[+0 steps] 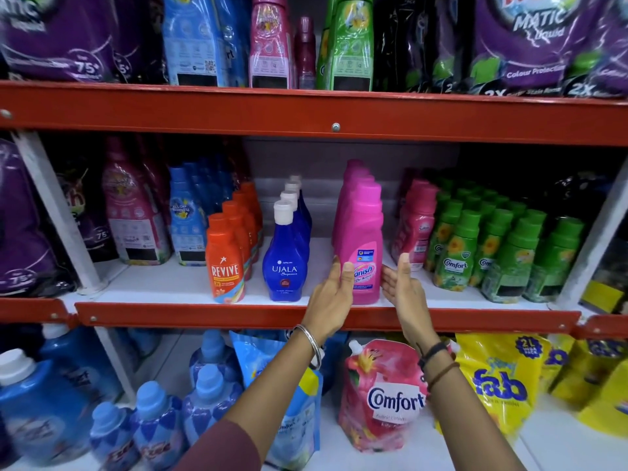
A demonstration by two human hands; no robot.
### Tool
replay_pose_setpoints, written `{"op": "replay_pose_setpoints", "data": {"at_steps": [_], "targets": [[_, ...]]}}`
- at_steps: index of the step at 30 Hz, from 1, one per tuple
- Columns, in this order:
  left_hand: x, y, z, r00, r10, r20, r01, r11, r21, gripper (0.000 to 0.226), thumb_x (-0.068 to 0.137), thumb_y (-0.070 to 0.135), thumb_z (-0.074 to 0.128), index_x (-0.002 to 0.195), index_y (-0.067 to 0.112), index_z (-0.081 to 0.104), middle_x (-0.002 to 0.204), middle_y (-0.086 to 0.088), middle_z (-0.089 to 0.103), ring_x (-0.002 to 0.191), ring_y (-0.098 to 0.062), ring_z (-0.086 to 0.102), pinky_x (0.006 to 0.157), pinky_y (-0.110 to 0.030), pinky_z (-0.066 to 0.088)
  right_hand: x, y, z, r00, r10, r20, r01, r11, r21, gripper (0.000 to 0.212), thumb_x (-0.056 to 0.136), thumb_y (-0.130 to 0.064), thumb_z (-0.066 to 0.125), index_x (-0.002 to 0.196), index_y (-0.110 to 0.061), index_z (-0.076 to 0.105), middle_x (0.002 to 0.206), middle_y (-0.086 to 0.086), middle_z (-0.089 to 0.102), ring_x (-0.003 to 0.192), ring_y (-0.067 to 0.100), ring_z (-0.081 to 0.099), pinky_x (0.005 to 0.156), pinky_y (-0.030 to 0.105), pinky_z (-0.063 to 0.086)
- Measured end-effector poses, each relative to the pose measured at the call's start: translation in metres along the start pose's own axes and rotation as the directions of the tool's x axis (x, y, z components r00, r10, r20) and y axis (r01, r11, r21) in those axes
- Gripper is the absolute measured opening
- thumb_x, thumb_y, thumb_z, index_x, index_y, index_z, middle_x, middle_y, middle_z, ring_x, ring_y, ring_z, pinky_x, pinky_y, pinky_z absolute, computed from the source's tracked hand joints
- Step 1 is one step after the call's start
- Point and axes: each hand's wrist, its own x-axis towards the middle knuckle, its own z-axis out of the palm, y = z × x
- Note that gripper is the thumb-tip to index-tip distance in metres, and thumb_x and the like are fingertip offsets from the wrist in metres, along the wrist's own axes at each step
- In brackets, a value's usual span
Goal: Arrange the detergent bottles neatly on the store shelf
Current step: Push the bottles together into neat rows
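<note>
A pink Vanish bottle (363, 239) stands upright at the front of the middle shelf (326, 316), heading a row of pink bottles that runs back. My left hand (331, 297) is open at its left side, thumb touching the label. My right hand (402, 288) is open just right of the bottle, fingers spread, a small gap between palm and bottle. To the left stand a row of blue Ujala bottles (283, 263) and a row of orange Revive bottles (226, 266), each in single file.
Small pink bottles (416, 229) and green Comfort bottles (492, 253) fill the shelf's right part. Pink and blue softener bottles (136, 215) stand left. Purple pouches sit on the top shelf. Below are blue bottles, a pink Comfort pouch (380, 396) and yellow Fab pouches (503, 382).
</note>
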Motion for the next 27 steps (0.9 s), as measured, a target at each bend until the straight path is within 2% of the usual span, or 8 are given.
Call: {"op": "replay_pose_setpoints", "data": {"at_steps": [5, 9, 14, 18, 21, 23, 25, 27], "targets": [[-0.006, 0.009, -0.005, 0.999, -0.015, 0.03, 0.016, 1.0, -0.023, 0.058, 0.098, 0.052, 0.012, 0.15, 0.027, 0.02, 0.136, -0.004, 0.054, 0.127, -0.024, 0.048, 0.089, -0.022, 0.031, 0.001, -0.001, -0.001, 1.0, 0.006, 0.02, -0.006, 1.0, -0.003, 0.072, 0.093, -0.055, 0.025, 0.131, 0.001, 0.049, 0.135, 0.019, 0.055, 0.11, 0.016, 0.056, 0.1, 0.028, 0.042], [-0.002, 0.005, -0.003, 1.0, -0.008, 0.029, 0.009, 1.0, -0.022, 0.072, 0.088, 0.063, 0.009, 0.15, 0.027, 0.021, 0.131, -0.006, 0.058, 0.117, -0.021, 0.055, 0.089, -0.023, 0.037, 0.0, -0.003, -0.002, 1.0, 0.008, 0.029, -0.007, 1.0, -0.016, 0.086, 0.081, -0.065, 0.029, 0.132, 0.001, 0.048, 0.137, 0.019, 0.053, 0.113, 0.016, 0.056, 0.1, 0.029, 0.043], [0.001, 0.003, -0.002, 1.0, -0.006, 0.01, 0.006, 0.999, -0.042, 0.066, 0.093, 0.06, 0.011, 0.15, 0.027, 0.019, 0.131, -0.006, 0.057, 0.118, -0.022, 0.054, 0.092, -0.025, 0.039, 0.0, -0.001, -0.002, 0.999, 0.015, 0.032, -0.015, 1.0, -0.012, 0.069, 0.094, -0.052, 0.028, 0.132, 0.002, 0.048, 0.135, 0.019, 0.055, 0.109, 0.016, 0.057, 0.095, 0.026, 0.044], [0.0, 0.005, -0.005, 1.0, -0.005, 0.018, 0.005, 1.0, -0.022, 0.062, 0.095, 0.057, 0.011, 0.15, 0.028, 0.019, 0.127, -0.007, 0.06, 0.11, -0.019, 0.056, 0.084, -0.023, 0.037, 0.0, 0.0, -0.002, 1.0, 0.002, 0.01, -0.002, 0.999, -0.035, 0.07, 0.093, -0.054, 0.03, 0.129, 0.002, 0.051, 0.13, 0.017, 0.058, 0.108, 0.018, 0.059, 0.094, 0.026, 0.046], [-0.006, 0.007, -0.008, 1.0, 0.008, 0.013, -0.008, 0.999, -0.044, 0.062, 0.097, 0.055, 0.013, 0.152, 0.026, 0.016, 0.131, -0.008, 0.057, 0.109, -0.017, 0.053, 0.088, -0.023, 0.035, -0.007, 0.0, 0.004, 0.998, -0.031, -0.063, 0.029, 0.999, -0.026, 0.078, 0.086, -0.064, 0.03, 0.129, -0.003, 0.052, 0.129, 0.011, 0.058, 0.114, 0.018, 0.058, 0.1, 0.031, 0.044], [-0.015, 0.002, -0.01, 0.991, 0.067, -0.119, -0.087, 0.981, -0.171, 0.06, 0.099, 0.053, 0.02, 0.148, 0.021, 0.028, 0.142, -0.003, 0.049, 0.124, -0.014, 0.048, 0.101, -0.02, 0.029, -0.017, 0.002, 0.011, 0.972, -0.11, -0.209, 0.108, 0.994, -0.023, 0.081, 0.08, -0.075, 0.032, 0.125, -0.013, 0.057, 0.131, 0.009, 0.06, 0.12, 0.018, 0.057, 0.106, 0.038, 0.042], [-0.026, -0.008, -0.017, 0.923, 0.145, -0.355, -0.264, 0.912, -0.313, 0.057, 0.096, 0.052, 0.026, 0.139, 0.019, 0.044, 0.142, 0.001, 0.049, 0.132, -0.009, 0.044, 0.111, -0.023, 0.029, -0.03, 0.007, 0.023, 0.921, -0.219, -0.321, 0.234, 0.972, 0.008, 0.057, 0.083, -0.068, 0.035, 0.116, -0.03, 0.061, 0.127, 0.005, 0.064, 0.12, 0.015, 0.057, 0.104, 0.034, 0.043], [-0.032, -0.022, -0.03, 0.823, 0.158, -0.546, -0.38, 0.867, -0.321, 0.055, 0.094, 0.051, 0.025, 0.134, 0.022, 0.048, 0.139, 0.006, 0.05, 0.131, -0.003, 0.042, 0.109, -0.019, 0.031, -0.044, 0.007, 0.044, 0.911, -0.297, -0.285, 0.317, 0.948, 0.023, 0.038, 0.086, -0.061, 0.035, 0.109, -0.042, 0.059, 0.126, 0.003, 0.064, 0.12, 0.013, 0.057, 0.102, 0.029, 0.043]]}}
